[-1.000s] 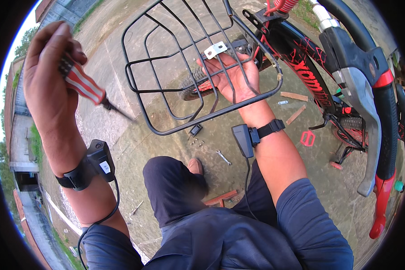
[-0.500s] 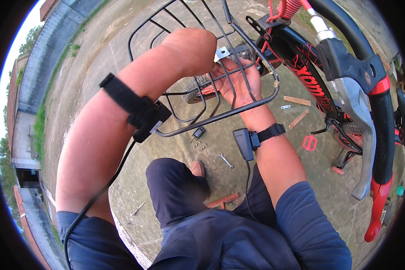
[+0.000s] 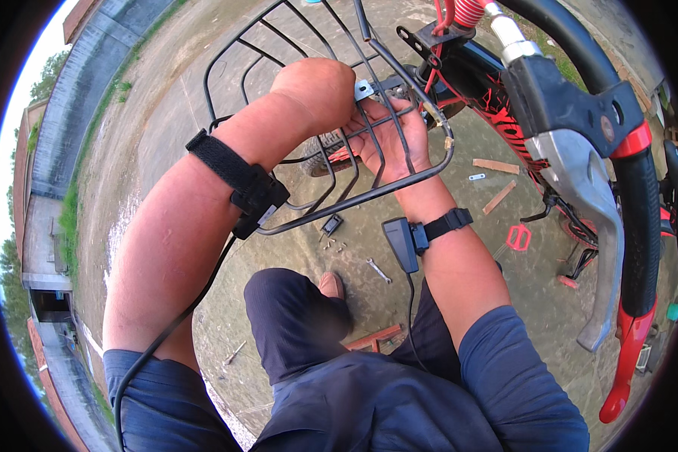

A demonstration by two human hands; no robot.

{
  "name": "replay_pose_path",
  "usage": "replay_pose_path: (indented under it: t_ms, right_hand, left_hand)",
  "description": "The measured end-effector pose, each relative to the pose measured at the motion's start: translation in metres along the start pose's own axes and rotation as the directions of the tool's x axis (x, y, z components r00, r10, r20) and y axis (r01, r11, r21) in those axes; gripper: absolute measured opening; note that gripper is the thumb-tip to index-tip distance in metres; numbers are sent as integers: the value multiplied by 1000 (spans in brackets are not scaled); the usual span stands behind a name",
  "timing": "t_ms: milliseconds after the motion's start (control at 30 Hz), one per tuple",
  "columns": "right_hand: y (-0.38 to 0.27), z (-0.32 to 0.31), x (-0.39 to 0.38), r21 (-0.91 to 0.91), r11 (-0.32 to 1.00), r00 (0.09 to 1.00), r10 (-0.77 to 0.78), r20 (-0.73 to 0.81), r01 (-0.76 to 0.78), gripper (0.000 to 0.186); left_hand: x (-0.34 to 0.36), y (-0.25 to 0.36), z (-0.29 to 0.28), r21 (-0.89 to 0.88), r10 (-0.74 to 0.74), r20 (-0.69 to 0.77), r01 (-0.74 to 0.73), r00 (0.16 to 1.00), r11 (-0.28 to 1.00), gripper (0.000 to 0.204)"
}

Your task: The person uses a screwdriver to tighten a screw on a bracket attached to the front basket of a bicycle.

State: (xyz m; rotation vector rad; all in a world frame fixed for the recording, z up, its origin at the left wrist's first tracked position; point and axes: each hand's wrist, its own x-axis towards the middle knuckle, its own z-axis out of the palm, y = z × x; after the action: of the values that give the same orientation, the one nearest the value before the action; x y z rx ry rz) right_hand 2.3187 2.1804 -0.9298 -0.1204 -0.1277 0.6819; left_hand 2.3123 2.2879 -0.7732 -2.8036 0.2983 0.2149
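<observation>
A black wire bicycle basket is tilted in front of me, beside the bicycle's head tube. My left hand is bent sharply at the wrist inside the basket, next to a small silver metal bracket. Its fingers are hidden behind the wrist. Behind the basket wires, my right hand is turned palm up, with its fingers curled in toward the bracket and the left hand. What those fingertips hold, if anything, is hidden.
The handlebar with its black grip and silver brake lever fills the right side. On the concrete floor lie a wrench, a red pedal, two wooden strips, small screws and a screwdriver-like tool. A cable hangs from each wrist strap.
The basket and handlebar have shifted a little to the left, and the brake lever is lower. Both hands have moved slightly with the basket and stay at the bracket.
</observation>
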Motion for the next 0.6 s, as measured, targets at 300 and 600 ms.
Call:
replay_pose_path:
  t_ms: [300, 600]
  right_hand:
    - [-1, 1, -2, -41, 999, 999, -4, 45, 6, 57]
    - [5, 5, 1, -85, 994, 997, -65, -41, 62, 62]
  left_hand:
    - [0, 1, 0, -2, 12, 5, -12, 1000, 1000, 20]
    - [-9, -19, -14, -114, 4, -63, -11, 998, 993, 33]
